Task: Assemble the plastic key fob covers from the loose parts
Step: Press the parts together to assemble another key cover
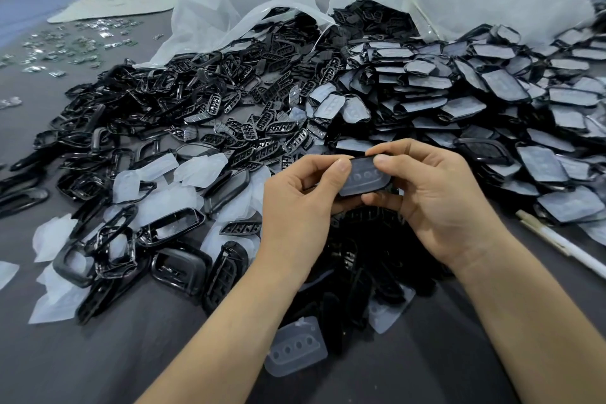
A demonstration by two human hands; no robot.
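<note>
- Key fob cover (364, 178): a black frame with a translucent button pad in its face. It is held above the counter (98, 354), just in front of the piles, between both hands.
- Its long axis runs left to right across my view. The pad's row of round dimples faces up at the camera.
- Left hand (295, 207): fingers (341, 167) curled round the cover's left end, with the thumb tip on the pad's left edge.
- Right hand (436, 200): fingers (382, 159) curled round the right end, with the thumb pressing the pad's upper edge.
- Neither hand is nearer, since each holds one end of the cover. I judge the next move is seating the pad, so the thumbs need to work along that long axis.
- Loose black frames (177, 259) lie to the left and padded covers (492, 108) are heaped to the right.
- A spare pad (296, 346) lies on the counter between the forearms, and a pen (557, 244) lies at the right.
</note>
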